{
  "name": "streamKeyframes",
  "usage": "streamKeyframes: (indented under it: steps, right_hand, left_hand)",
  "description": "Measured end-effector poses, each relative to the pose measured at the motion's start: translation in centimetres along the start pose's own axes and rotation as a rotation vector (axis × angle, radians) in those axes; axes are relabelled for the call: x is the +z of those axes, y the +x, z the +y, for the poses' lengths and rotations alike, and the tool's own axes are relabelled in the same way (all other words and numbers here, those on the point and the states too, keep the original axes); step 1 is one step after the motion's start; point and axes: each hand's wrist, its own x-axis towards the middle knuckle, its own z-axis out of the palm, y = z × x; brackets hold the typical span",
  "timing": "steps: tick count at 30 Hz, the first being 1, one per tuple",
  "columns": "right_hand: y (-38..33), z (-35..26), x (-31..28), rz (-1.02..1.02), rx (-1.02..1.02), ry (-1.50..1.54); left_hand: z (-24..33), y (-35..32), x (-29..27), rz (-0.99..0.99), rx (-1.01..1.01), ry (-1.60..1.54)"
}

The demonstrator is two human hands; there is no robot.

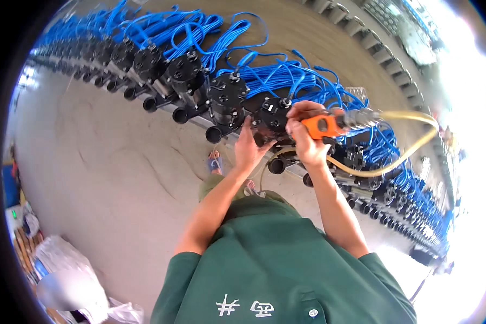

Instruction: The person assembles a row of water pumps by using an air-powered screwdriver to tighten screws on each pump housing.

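Gripping: right hand (303, 141) clenched round orange air tool (329, 125), over black pump unit (272, 117).
Bracing: left hand (249, 148) flat against that unit's side, fingers open.
Trailing: yellow hose (410, 146) off right.
Surrounding: row of pumps, blue cables (286, 75), concrete floor (108, 162).

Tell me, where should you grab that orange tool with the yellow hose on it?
Grip the orange tool around its orange body, coming from the near side, as the right hand does. The yellow hose leaves its right end and its working end meets the black unit, which the left hand steadies, so only the middle is free.
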Motion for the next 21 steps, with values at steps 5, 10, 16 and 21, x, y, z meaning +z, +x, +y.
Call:
streamKeyframes:
  steps: [5,10,16,21]
  right_hand:
    - [2.7,-5.7,0.9,-0.072,-0.074,0.072]
    - [7.0,-3.8,4.5,0.020,-0.230,0.125]
    - [10.0,1.3,5.6,0.004,-0.096,-0.105]
    - [9.9,2.8,5.7,0.008,-0.025,-0.163]
  left_hand:
    - [-0.9,1.8,-0.6,0.093,0.257,-0.019]
    - [-2.7,4.3,-1.0,-0.109,0.319,-0.256]
    - [-3.8,5.0,-0.9,-0.285,0.257,-0.349]
    - [-3.8,5.2,-1.9,-0.462,0.163,-0.362]
